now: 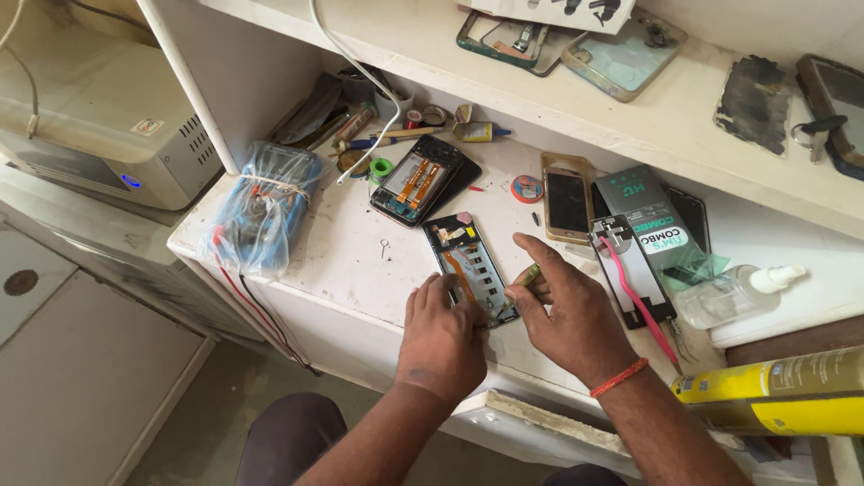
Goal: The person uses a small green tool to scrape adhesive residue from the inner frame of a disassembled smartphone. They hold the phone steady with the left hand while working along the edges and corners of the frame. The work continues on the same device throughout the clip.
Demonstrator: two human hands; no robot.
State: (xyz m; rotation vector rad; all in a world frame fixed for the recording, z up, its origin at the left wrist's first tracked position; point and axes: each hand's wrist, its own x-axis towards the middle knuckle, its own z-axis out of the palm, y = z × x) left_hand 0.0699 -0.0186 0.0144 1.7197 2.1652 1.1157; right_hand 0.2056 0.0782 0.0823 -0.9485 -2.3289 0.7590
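On the cluttered white workbench (342,261), an opened phone (468,261) is being steadied by the left hand (441,337), its long axis running away; a small tool (526,274) is being pinched by the right hand (567,310).

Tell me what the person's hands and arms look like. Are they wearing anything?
Both arms are bare, with no sleeves in view and no gloves. The left hand wears nothing that shows: no ring, watch or band. The right hand has a thin orange-red thread bracelet looped around its wrist. Fingernails are short.
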